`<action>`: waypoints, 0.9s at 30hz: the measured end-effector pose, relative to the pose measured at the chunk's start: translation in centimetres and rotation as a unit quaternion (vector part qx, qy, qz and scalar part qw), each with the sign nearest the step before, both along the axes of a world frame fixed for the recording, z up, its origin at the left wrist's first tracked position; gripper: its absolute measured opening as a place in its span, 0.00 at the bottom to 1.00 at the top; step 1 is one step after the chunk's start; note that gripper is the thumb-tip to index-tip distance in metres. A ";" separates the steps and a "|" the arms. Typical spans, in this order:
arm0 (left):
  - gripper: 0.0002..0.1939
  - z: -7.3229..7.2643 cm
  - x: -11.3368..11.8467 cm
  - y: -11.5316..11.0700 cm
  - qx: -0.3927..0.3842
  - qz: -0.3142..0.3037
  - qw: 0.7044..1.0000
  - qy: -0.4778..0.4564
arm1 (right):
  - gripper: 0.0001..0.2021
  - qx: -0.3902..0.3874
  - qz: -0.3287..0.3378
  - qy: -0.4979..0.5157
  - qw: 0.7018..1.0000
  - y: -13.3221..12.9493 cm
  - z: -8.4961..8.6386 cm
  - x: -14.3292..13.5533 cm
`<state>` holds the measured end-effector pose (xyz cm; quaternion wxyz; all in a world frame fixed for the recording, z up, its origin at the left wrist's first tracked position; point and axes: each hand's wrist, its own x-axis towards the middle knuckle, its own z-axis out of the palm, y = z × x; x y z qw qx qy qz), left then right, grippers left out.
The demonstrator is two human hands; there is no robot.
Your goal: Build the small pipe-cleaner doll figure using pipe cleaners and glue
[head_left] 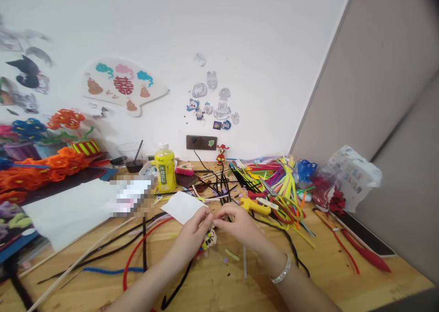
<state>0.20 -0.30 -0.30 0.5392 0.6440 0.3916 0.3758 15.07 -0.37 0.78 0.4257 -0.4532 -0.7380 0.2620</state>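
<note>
Both hands meet over the middle of the wooden table. Around a small white, yellow and black craft figure (210, 239), the fingers of my left hand (197, 229) are closed, and the figure hangs below them. My right hand (233, 223) touches its upper end with thumb and index finger pinched together; what lies between those fingertips is too small to make out. A white paper sheet (183, 207) lies just behind my left hand. The yellow glue gun (255, 207) rests right behind my right hand.
Colourful pipe cleaners (281, 179) pile up at the back right. A yellow bottle (165, 168) and a cup of dark liquid (133, 163) stand at the back left. Red-handled pliers (365, 248) lie at the right. Long black and red stems cross the left side.
</note>
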 end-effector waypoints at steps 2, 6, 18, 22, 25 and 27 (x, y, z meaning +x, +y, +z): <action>0.15 -0.2 0.1 0.0 0.015 0.003 1.000 0.003 | 0.04 -0.014 -0.001 -0.001 1.000 -0.2 0.2 -0.1; 0.15 -0.5 0.1 0.0 0.027 0.008 0.999 0.018 | 0.05 -0.003 0.001 -0.019 1.000 -0.4 0.3 -0.1; 0.18 -0.5 -0.8 0.5 0.065 0.070 0.995 -0.032 | 0.09 -0.067 -0.102 0.215 0.969 1.6 -1.0 1.6; 0.31 -0.8 -0.8 0.4 0.077 0.032 0.993 -0.086 | 0.10 -0.098 -0.094 0.274 0.952 1.1 -1.2 0.7; 0.31 -0.3 -0.5 -0.1 0.067 0.012 0.989 -0.130 | 0.11 -0.121 -0.091 0.292 0.944 0.3 -0.9 -0.2; 0.32 0.1 -0.2 -0.4 0.055 -0.007 0.987 -0.153 | 0.11 -0.129 -0.077 0.302 0.942 -0.3 -0.7 -0.7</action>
